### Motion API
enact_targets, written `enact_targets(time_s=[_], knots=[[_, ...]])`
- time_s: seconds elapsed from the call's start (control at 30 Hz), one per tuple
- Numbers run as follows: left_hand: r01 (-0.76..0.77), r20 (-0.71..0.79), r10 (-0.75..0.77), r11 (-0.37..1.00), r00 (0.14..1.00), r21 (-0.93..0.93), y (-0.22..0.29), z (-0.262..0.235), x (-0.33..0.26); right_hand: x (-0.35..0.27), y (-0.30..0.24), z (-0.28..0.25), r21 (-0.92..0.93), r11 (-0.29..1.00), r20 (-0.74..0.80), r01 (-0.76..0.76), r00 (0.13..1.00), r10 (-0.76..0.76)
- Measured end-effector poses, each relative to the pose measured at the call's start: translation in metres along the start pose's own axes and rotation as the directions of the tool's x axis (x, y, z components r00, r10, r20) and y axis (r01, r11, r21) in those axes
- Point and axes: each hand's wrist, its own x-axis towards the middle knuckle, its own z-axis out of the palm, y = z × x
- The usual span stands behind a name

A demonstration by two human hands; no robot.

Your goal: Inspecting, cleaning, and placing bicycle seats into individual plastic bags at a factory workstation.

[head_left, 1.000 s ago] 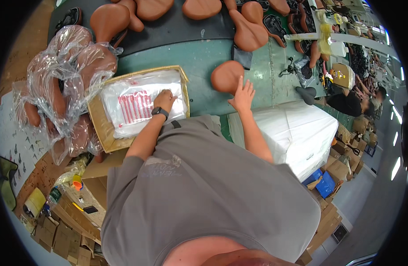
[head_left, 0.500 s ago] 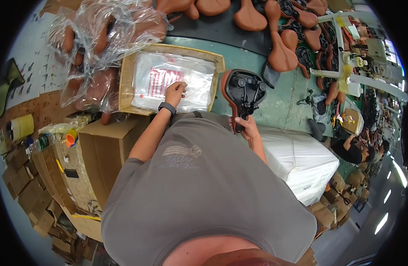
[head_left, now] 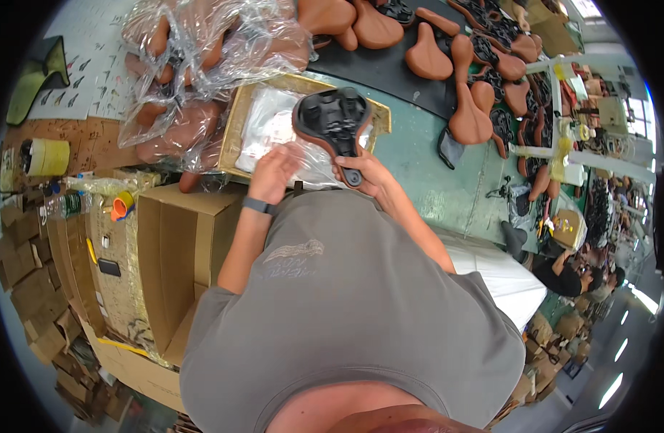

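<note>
My right hand (head_left: 368,173) grips the narrow nose of a bicycle saddle (head_left: 333,119). The saddle is turned over, its black underside facing up and its brown edge showing around it. Beside it, my left hand (head_left: 274,173) is closed on the edge of a clear plastic bag (head_left: 303,157), which reaches toward the saddle; the fingertips are partly hidden by the film. Below both hands lies a shallow cardboard tray (head_left: 234,137) holding a stack of clear bags with red print. The saddle covers part of that stack.
Saddles wrapped in clear plastic (head_left: 180,133) are heaped at the left of the tray. Several bare brown saddles (head_left: 426,54) lie on the far bench. An open carton (head_left: 194,198) stands by my left arm, a white-wrapped block (head_left: 501,278) by my right. Co-workers (head_left: 563,274) sit far right.
The saddle has moved left, over the tray, with my right hand. My left hand has come back toward me from the stack with a plastic bag. The view has shifted slightly.
</note>
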Motion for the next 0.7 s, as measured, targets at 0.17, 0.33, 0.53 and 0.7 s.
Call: enact_targets(time_s=[0.17,0.33,0.53,0.7], knots=[[-0.037,0.021,0.057,0.851,0.998,-0.525,0.071,-0.059,-0.004,-0.047,-0.024,0.024,0.039,0.996,0.171,0.083,0.981,-0.089],[-0.291,-0.004,0.331,0.836,0.944,0.465,0.093,0.068,-0.008,-0.062,-0.043,0.027,-0.922,0.157,0.241,0.354,0.841,-0.485],[-0.579,0.74,-0.168,0.52,0.651,0.628,0.111,0.17,-0.052,-0.047,-0.048,0.004,-0.654,0.718,-0.15,0.238,0.889,-0.432],[-0.383,0.351,0.186,0.647,0.918,0.66,0.084,0.155,0.002,-0.018,-0.1,0.061,-0.481,0.819,-0.228,0.312,0.858,-0.461]])
